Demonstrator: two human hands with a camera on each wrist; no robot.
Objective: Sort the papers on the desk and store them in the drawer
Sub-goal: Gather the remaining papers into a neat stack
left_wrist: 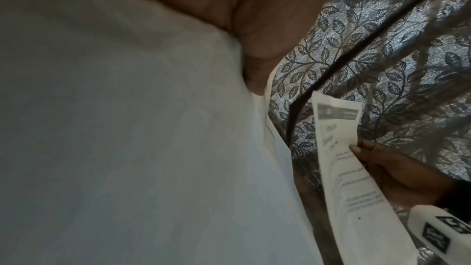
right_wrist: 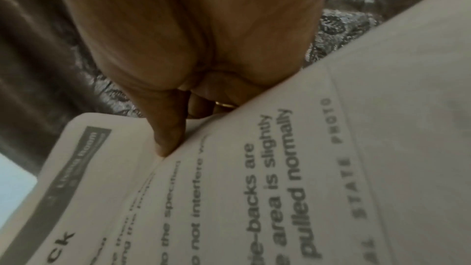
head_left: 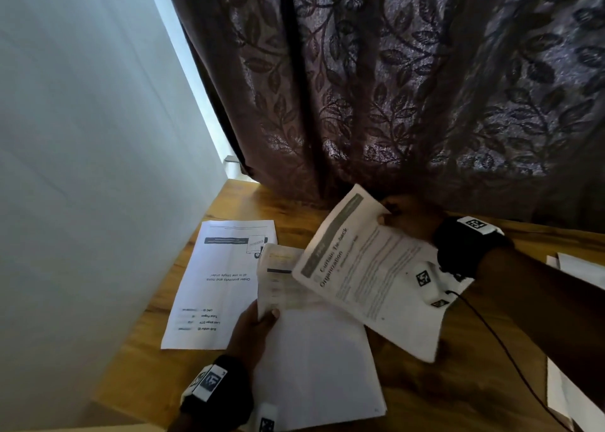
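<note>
My right hand point(head_left: 393, 215) pinches the far edge of a printed sheet headed "Curtain Tie-back Organization" point(head_left: 370, 277) and holds it tilted above the desk. In the right wrist view the thumb point(right_wrist: 168, 134) presses on top of that sheet point(right_wrist: 254, 188) with the fingers underneath. My left hand point(head_left: 262, 320) grips the left edge of a stack of white papers point(head_left: 314, 359), thumb on top. The stack point(left_wrist: 127, 128) fills the left wrist view. Another printed sheet point(head_left: 222, 284) lies flat on the wooden desk point(head_left: 442, 395) at the left. No drawer is in view.
A dark leaf-patterned curtain point(head_left: 393, 87) hangs right behind the desk. A white wall point(head_left: 82, 169) bounds the desk's left side. More white papers point(head_left: 576, 267) lie at the right edge. A thin black cable point(head_left: 491, 333) runs from my right wrist across the desk.
</note>
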